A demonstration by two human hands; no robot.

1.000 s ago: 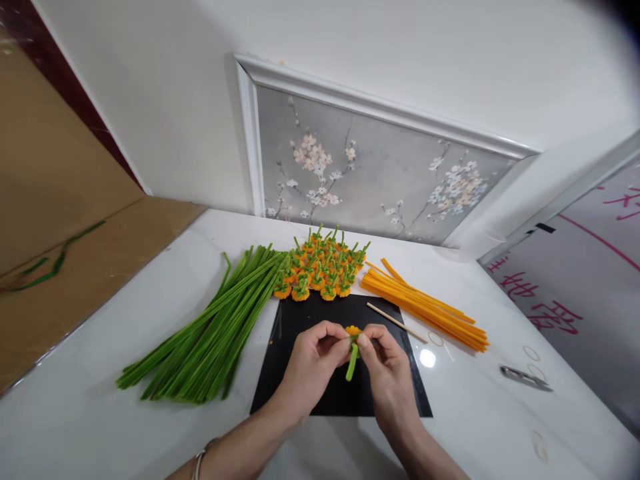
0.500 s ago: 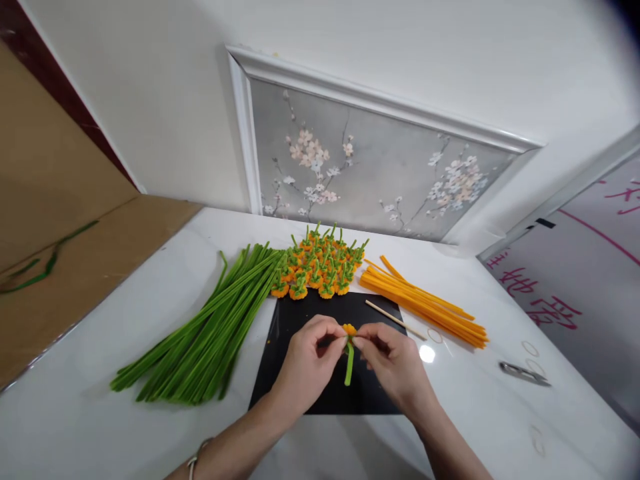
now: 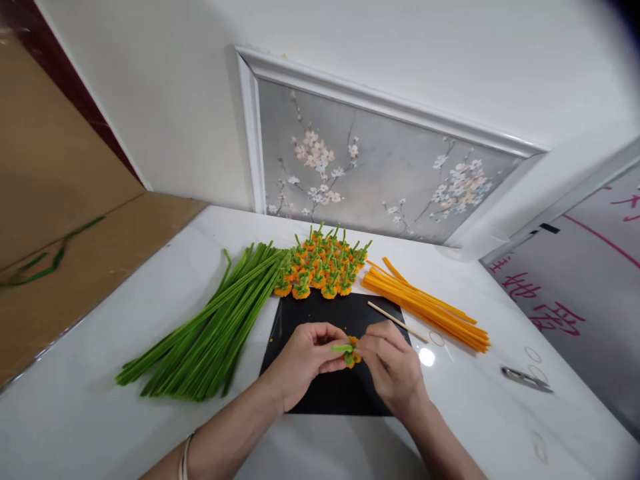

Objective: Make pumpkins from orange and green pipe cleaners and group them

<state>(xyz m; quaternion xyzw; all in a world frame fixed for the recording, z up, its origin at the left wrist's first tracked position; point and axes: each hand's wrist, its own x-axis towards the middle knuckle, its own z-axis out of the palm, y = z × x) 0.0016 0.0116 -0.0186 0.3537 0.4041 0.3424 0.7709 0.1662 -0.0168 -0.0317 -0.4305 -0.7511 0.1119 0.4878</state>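
Observation:
Above a black mat (image 3: 330, 397), both hands meet at a small orange pipe-cleaner flower (image 3: 353, 353) with a green stem. The thumb and fingers of my left hand (image 3: 307, 357) pinch it from the left, the stem lying across the fingertips. From the right, my right hand (image 3: 393, 363) closes its fingers at the flower's edge; exactly what they pinch there is hidden. Behind the mat stand several similar orange flowers (image 3: 320, 263), heads down with green stems up.
Green pipe cleaners (image 3: 210, 327) lie in a heap at left, orange ones (image 3: 425, 303) at right. A thin wooden stick (image 3: 397, 321) rests over the mat's right edge. Thread snips (image 3: 527, 379) and rubber bands (image 3: 533, 354) are further right. A wall (image 3: 400, 93) rises behind.
The flower has turned: its stem hung downward and now points left, with more orange petals showing. My right hand has shifted its grip at the flower's right side.

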